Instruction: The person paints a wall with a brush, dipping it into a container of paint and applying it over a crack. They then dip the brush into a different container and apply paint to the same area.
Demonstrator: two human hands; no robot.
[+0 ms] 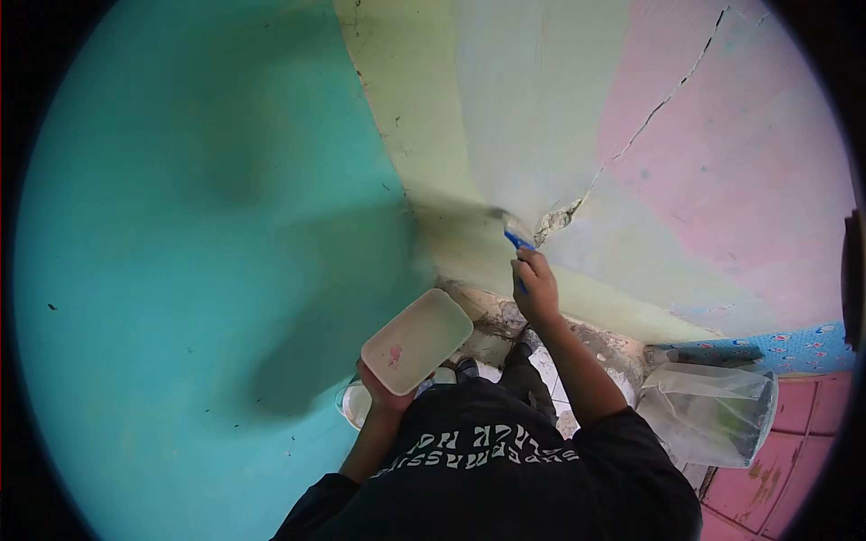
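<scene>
My right hand (538, 287) is closed around the blue handle of what looks like a putty knife (517, 236). Its pale head is at the wall, just left of a broken hole (557, 219) where plaster has come away. A long crack (651, 115) runs from that hole up to the right. Lower left, my left hand (388, 389) grips the near end of a shallow, pale rectangular plastic tub (422, 338), tilted toward me. Pink smears show on the inside of the tub, which otherwise looks bare. Some fingers of my left hand are hidden beneath it.
A turquoise wall (180, 298) meets the pastel-striped wall (532, 90) in a corner close by. Flaking plaster (613, 347) lines the wall's base. A white bucket (354, 403) stands below the tub. To the right are a clear plastic-covered bin (708, 410) and pink tiles (758, 478).
</scene>
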